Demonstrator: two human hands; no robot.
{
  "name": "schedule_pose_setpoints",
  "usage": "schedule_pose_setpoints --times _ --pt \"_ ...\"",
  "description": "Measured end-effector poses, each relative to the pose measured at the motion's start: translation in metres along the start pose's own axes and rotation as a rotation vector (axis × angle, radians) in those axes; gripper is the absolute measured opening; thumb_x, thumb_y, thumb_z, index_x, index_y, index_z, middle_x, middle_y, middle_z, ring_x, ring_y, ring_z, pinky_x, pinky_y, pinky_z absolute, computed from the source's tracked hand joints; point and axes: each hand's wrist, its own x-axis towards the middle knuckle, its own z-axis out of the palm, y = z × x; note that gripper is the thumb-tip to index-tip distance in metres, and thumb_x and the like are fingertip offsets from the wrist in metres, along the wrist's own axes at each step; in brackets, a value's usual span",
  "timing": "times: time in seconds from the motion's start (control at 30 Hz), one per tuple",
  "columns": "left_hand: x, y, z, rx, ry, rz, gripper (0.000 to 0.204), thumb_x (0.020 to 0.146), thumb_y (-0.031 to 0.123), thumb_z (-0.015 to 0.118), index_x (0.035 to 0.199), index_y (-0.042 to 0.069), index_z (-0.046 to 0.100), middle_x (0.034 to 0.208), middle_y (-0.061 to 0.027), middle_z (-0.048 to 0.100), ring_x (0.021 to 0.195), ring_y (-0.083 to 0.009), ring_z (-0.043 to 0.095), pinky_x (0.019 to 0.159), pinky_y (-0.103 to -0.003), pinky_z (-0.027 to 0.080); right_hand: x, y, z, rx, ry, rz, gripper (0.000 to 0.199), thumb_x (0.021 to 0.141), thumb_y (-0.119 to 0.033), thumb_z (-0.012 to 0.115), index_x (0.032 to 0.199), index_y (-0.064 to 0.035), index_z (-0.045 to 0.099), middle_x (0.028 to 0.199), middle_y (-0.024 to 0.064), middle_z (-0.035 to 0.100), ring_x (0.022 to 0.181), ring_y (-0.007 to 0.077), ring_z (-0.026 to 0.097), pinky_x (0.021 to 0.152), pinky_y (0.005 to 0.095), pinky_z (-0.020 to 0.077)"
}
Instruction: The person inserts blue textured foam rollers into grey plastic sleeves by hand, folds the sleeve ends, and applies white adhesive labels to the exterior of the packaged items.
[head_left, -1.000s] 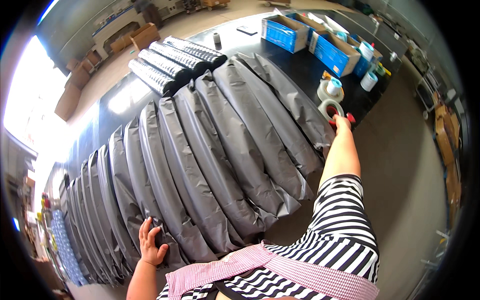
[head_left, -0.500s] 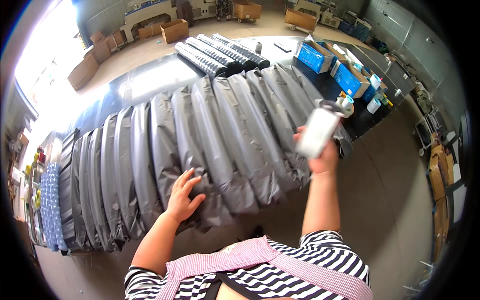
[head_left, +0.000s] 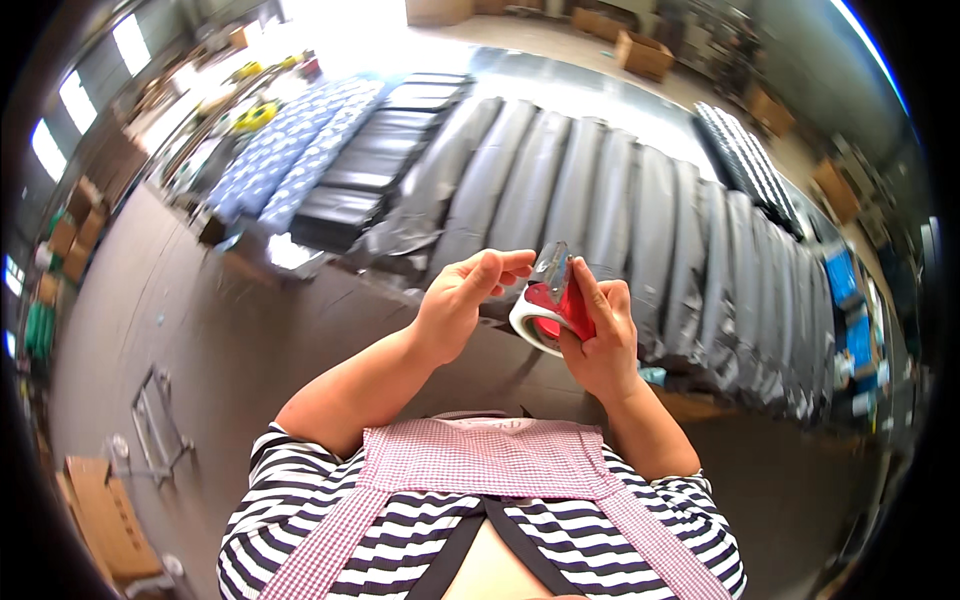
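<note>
In my right hand (head_left: 603,340) is a hand-held tape dispenser (head_left: 577,305) with a red body, a metal front end and a white-rimmed roll. My fingers wrap its side, and the index finger lies along it toward the metal end. My left hand (head_left: 462,300) is raised just left of the dispenser, its fingers half bent and pointing at the metal end, with nothing visible between them. Both hands are above the near edge of a row of long grey plastic-wrapped rolls (head_left: 585,190). Any loose tape end is too small to make out.
Left of the grey rolls lie black wrapped rolls (head_left: 385,150) and blue patterned rolls (head_left: 290,150). Black-and-white rolls (head_left: 745,165) rest at the far right, near blue boxes (head_left: 845,278). A metal-framed cart (head_left: 160,425) and a cardboard box (head_left: 108,520) stand on the floor at left.
The view has swung toward the left end of the row. My left hand has come off the grey rolls and up beside the dispenser. My right hand has moved inward, in front of my chest.
</note>
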Motion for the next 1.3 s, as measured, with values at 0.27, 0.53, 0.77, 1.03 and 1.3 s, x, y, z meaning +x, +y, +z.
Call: schedule_pose_setpoints --times 0.27,0.53,0.77,1.03,1.3 --pt "-0.042 0.0 -0.145 -0.344 0.495 -0.26 0.024 0.096 0.025 0.071 0.112 0.007 0.071 0.1 0.0014 0.072 0.088 -0.0049 0.06 0.082 -0.022 0.045 0.066 -0.052 0.148 -0.024 -0.138 -0.236 0.08 0.063 -0.004 0.071 0.141 -0.0159 0.06 0.098 0.0122 0.049 0.082 0.0281 0.058 0.07 0.0375 0.0526" --pt "-0.048 0.029 -0.279 -0.452 0.817 -0.159 0.016 0.096 0.016 0.067 0.107 0.005 0.072 0.1 -0.0024 0.074 0.088 -0.0102 0.067 0.08 -0.026 0.053 0.165 -0.085 0.267 0.437 -0.502 -0.35 0.093 0.063 -0.005 0.074 0.151 -0.0121 0.044 0.112 0.0177 0.049 0.095 0.0332 0.061 0.079 0.0403 0.0564" --pt "-0.062 0.042 -0.377 -0.191 0.938 0.068 0.012 0.096 0.005 0.065 0.103 -0.002 0.072 0.095 -0.0093 0.074 0.085 -0.0124 0.069 0.08 -0.026 0.055 0.227 -0.125 0.349 0.513 -0.652 -0.432 0.093 0.068 -0.009 0.08 0.153 -0.0097 0.041 0.119 0.0194 0.05 0.1 0.0349 0.062 0.085 0.0418 0.0555" --pt "-0.053 0.049 -0.511 0.16 0.79 0.126 0.009 0.095 0.002 0.067 0.1 -0.003 0.073 0.091 -0.0055 0.072 0.082 -0.0093 0.065 0.078 -0.023 0.05 0.257 -0.171 0.445 0.447 -0.455 -0.404 0.09 0.065 -0.011 0.082 0.149 -0.0113 0.048 0.11 0.0169 0.056 0.092 0.0316 0.062 0.077 0.0397 0.0556" --pt "-0.013 0.058 -0.612 -0.261 0.503 -0.2 0.012 0.095 0.007 0.066 0.1 -0.003 0.071 0.093 -0.0094 0.074 0.083 -0.0143 0.07 0.079 -0.027 0.055 0.255 -0.232 0.5 0.308 -0.307 -0.103 0.087 0.063 -0.011 0.085 0.144 -0.0107 0.053 0.106 0.0157 0.057 0.086 0.0303 0.063 0.074 0.0393 0.0559"
